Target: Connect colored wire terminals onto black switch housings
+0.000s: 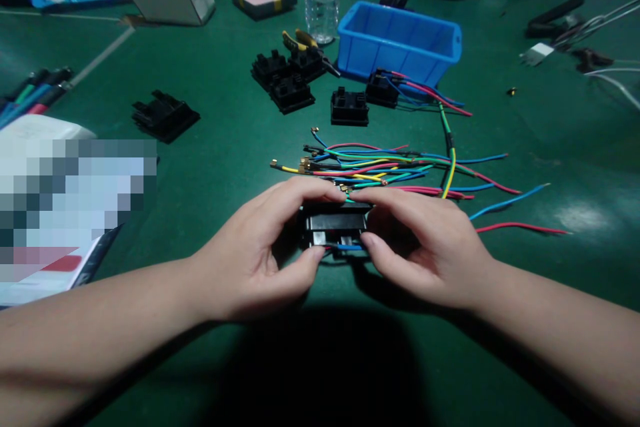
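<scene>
Both my hands grip one black plastic socket housing (336, 221) between them, low over the green table. My left hand (280, 240) is closed on its left side, thumb at the near lower edge and fingers over the far edge. On the right side, my right hand (425, 240) is closed with its thumb at the near corner. A blue wire (350, 247) and a bit of red run along the housing's near side. Just beyond lies a loose bunch of red, blue, green and yellow wires (370, 167), some with metal terminals. The housing's underside is hidden.
Several similar black housings (293, 92) lie farther back, near yellow-handled pliers (300, 40). Behind them stand a blue bin (400, 47) and a clear bottle (323, 0). A lone black housing (165, 117), pens (40, 90) and a blurred-out item (75, 213) are at left.
</scene>
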Action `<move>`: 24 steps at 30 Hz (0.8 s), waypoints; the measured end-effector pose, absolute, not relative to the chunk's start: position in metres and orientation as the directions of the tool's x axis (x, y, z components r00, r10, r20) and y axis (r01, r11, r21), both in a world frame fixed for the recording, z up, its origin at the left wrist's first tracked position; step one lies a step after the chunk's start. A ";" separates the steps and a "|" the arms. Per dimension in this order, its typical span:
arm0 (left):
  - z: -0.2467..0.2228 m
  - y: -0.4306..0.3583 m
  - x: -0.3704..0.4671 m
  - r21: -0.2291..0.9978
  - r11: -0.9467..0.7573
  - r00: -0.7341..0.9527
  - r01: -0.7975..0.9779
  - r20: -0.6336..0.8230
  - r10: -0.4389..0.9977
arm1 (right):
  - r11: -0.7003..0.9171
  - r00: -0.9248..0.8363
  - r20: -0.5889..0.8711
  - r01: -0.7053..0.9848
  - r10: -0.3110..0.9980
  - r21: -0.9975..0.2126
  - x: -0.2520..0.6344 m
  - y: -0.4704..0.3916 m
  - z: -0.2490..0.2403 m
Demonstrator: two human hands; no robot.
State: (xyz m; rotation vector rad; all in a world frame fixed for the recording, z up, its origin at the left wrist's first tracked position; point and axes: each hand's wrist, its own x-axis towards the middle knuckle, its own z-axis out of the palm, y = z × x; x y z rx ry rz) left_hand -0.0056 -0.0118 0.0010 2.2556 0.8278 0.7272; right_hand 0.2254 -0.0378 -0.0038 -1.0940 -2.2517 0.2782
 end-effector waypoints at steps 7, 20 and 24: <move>0.002 -0.011 -0.006 0.685 -0.624 0.665 0.376 0.270 0.697 | 0.644 -0.481 0.435 0.637 0.762 -0.423 0.226 -0.037 -0.004; 0.003 -0.009 -0.007 0.685 -0.628 0.680 0.370 0.261 0.685 | 0.643 -0.484 0.432 0.656 0.761 -0.395 0.225 -0.037 -0.005; 0.004 -0.010 -0.006 0.671 -0.629 0.670 0.393 0.259 0.696 | 0.631 -0.483 0.411 0.652 0.773 -0.421 0.225 -0.037 -0.004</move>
